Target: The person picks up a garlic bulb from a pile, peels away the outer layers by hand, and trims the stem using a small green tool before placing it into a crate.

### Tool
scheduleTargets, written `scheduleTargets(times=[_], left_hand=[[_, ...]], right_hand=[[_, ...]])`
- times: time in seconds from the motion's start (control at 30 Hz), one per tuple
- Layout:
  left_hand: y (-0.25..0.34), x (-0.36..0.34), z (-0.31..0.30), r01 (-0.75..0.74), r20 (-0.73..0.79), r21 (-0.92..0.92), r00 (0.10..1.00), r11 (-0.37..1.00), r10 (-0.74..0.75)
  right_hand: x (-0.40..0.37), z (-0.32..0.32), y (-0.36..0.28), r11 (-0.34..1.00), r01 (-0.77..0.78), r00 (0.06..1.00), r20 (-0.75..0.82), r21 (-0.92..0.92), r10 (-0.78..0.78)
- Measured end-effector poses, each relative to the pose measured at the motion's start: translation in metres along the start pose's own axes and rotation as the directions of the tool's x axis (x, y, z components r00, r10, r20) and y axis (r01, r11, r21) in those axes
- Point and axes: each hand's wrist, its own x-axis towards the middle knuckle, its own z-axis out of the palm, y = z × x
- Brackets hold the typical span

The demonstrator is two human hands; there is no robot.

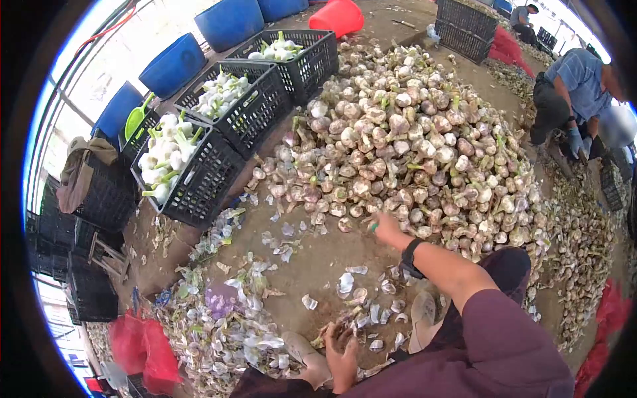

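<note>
My right hand (390, 231) reaches to the near edge of a big heap of garlic bulbs (411, 139). Its fingers are closed on a small green-handled tool (373, 227), whose working end is too blurred to make out. Low in the view, my left hand (342, 358) is held palm up between my shoes, fingers curled and apart in a loose cup. Its palm looks dark and soiled, and I see no bulb in it. Loose garlic skins (345, 284) lie on the ground just beyond that hand.
Black crates (249, 109) of trimmed white garlic stand to the left, with blue tubs (174, 65) behind them. A red bucket (337, 18) lies beyond the heap. Peelings (232, 325) and red mesh (142, 351) cover the lower left. Another person (577, 86) works at the right.
</note>
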Motion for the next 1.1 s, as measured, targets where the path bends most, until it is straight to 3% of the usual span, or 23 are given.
scheduleTargets(times=[0.03, 0.07, 0.13, 0.2, 0.27, 0.33, 0.37, 0.4, 0.43, 0.47, 0.5, 0.57, 0.63, 0.67, 0.7, 0.73, 0.77, 0.8, 0.83, 0.93, 0.97, 1.1], left_hand=[[-0.002, 0.003, 0.001, -0.014, -0.001, 0.001, 1.000, 1.000, 0.014], [-0.005, 0.005, 0.000, -0.029, -0.004, 0.001, 1.000, 1.000, 0.029], [-0.011, 0.012, -0.003, -0.025, -0.001, 0.036, 1.000, 0.999, 0.025], [-0.008, 0.013, -0.003, -0.002, -0.013, 0.078, 1.000, 0.997, 0.003], [0.001, 0.014, 0.000, 0.026, -0.022, 0.131, 0.999, 0.991, -0.023], [0.004, 0.015, -0.003, 0.033, -0.015, 0.172, 0.999, 0.984, -0.031], [-0.007, 0.016, -0.007, 0.016, -0.022, 0.066, 1.000, 0.998, -0.015], [-0.012, 0.016, -0.010, 0.030, -0.049, 0.086, 0.998, 0.996, -0.026], [-0.011, 0.020, -0.012, 0.042, -0.079, 0.101, 0.996, 0.994, -0.034], [-0.009, 0.020, -0.011, 0.056, -0.113, 0.112, 0.993, 0.992, -0.043], [-0.006, 0.019, -0.007, 0.061, -0.101, -0.095, 0.992, 0.994, -0.071], [0.003, 0.018, -0.008, 0.107, -0.041, -0.398, 0.990, 0.911, -0.134], [0.011, 0.016, -0.016, 0.193, 0.078, -0.574, 0.980, 0.796, -0.181], [0.015, 0.010, -0.020, 0.173, 0.082, -0.518, 0.985, 0.838, -0.153], [0.019, 0.006, -0.023, 0.152, 0.096, -0.454, 0.988, 0.878, -0.121], [0.023, 0.001, -0.024, 0.128, 0.120, -0.387, 0.989, 0.913, -0.088], [0.025, -0.004, -0.018, -0.061, 0.043, -0.339, 0.996, 0.939, 0.080], [0.025, -0.009, -0.020, -0.130, 0.040, -0.296, 0.988, 0.946, 0.148], [0.024, -0.012, -0.022, -0.198, 0.040, -0.253, 0.976, 0.947, 0.214], [0.027, -0.026, -0.021, -0.287, 0.058, -0.217, 0.950, 0.933, 0.305], [0.028, -0.031, -0.022, -0.315, 0.069, -0.192, 0.940, 0.929, 0.333], [0.024, -0.043, -0.032, -0.326, 0.068, -0.146, 0.939, 0.934, 0.338]], right_hand=[[0.011, -0.011, -0.006, 0.993, -0.117, 0.989, -0.083, 0.019, 0.119], [0.021, -0.021, -0.013, 0.977, -0.178, 0.979, -0.079, 0.121, 0.188], [0.046, -0.028, -0.023, 0.954, -0.285, 0.956, -0.042, 0.096, 0.290], [0.061, -0.020, -0.017, 0.966, -0.249, 0.968, 0.044, 0.065, 0.246], [0.058, -0.008, -0.012, 0.988, -0.068, 0.993, -0.107, -0.135, 0.053], [0.048, -0.002, -0.017, 0.995, -0.089, 0.995, -0.045, -0.055, 0.086], [0.036, 0.005, -0.020, 0.999, -0.032, 0.997, -0.063, 0.025, 0.033], [0.017, 0.012, -0.025, 0.994, 0.028, 0.996, -0.084, 0.102, -0.019], [-0.009, 0.008, -0.037, 0.943, 0.146, 0.987, 0.025, 0.297, -0.161], [-0.059, -0.027, -0.086, 0.965, 0.124, 0.978, 0.137, 0.229, -0.159], [-0.078, -0.021, -0.088, 0.854, 0.056, 0.893, 0.357, 0.517, -0.274], [-0.124, 0.013, -0.082, 0.747, 0.202, 0.798, 0.336, 0.634, -0.501], [-0.173, 0.002, -0.105, 0.714, 0.154, 0.758, 0.381, 0.683, -0.529], [-0.194, -0.011, -0.118, 0.695, 0.136, 0.745, 0.390, 0.706, -0.542], [-0.208, -0.020, -0.127, 0.674, -0.145, 0.770, 0.511, 0.724, -0.383], [-0.219, -0.021, -0.129, 0.601, -0.221, 0.787, 0.504, 0.768, -0.356], [-0.230, -0.021, -0.129, 0.518, -0.291, 0.802, 0.500, 0.805, -0.326], [-0.241, -0.021, -0.130, 0.427, -0.352, 0.816, 0.496, 0.833, -0.296], [-0.245, -0.018, -0.128, 0.552, -0.263, 0.827, 0.479, 0.791, -0.293], [-0.268, -0.013, -0.140, 0.770, 0.196, 0.925, 0.147, 0.607, -0.351], [-0.274, -0.017, -0.144, 0.764, 0.123, 0.923, 0.209, 0.634, -0.322], [-0.278, -0.006, -0.140, 0.798, 0.157, 0.909, 0.230, 0.582, -0.347]])
